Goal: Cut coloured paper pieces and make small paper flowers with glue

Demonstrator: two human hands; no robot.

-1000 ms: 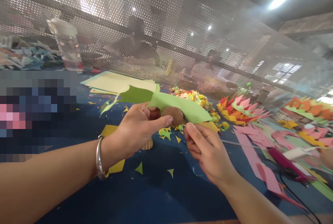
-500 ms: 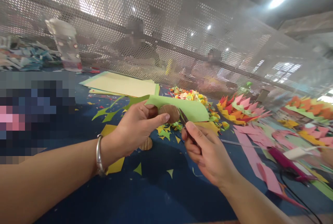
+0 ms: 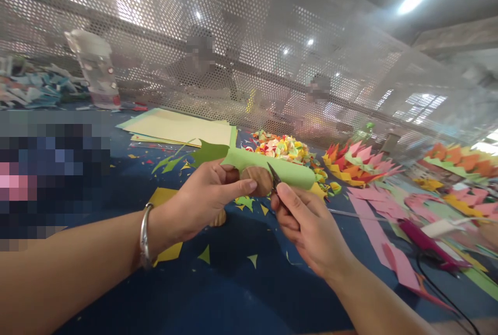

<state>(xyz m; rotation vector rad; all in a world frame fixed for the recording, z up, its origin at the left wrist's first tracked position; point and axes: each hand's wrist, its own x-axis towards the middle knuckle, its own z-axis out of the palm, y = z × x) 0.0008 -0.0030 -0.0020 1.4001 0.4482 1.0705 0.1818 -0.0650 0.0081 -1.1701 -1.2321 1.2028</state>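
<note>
My left hand [image 3: 206,197], a silver bangle at its wrist, pinches a light green sheet of paper [image 3: 290,169] together with a flat, rounded brown piece [image 3: 260,180] lying against it. The sheet curls, and its cut edge trails off to the left. Dark-bladed small scissors [image 3: 274,173] are gripped in my right hand [image 3: 307,228]. Their tip points up at the green paper, beside the brown piece's right edge; the handles are hidden by my fingers. Below my left hand, a second brown piece [image 3: 218,218] lies on the blue tabletop [image 3: 233,298].
Stacked paper sheets [image 3: 182,125] lie behind my hands. Colourful scraps [image 3: 284,148] are heaped beyond the green paper. Pointed paper pieces [image 3: 361,164], pink strips [image 3: 369,221] and a magenta tool [image 3: 431,244] with a cable are on the right. A clear cup [image 3: 99,73] stands before a perforated screen.
The scissors have tilted more upright and their tip shows more clearly against the green paper. The sheet and brown piece have shifted slightly down and right.
</note>
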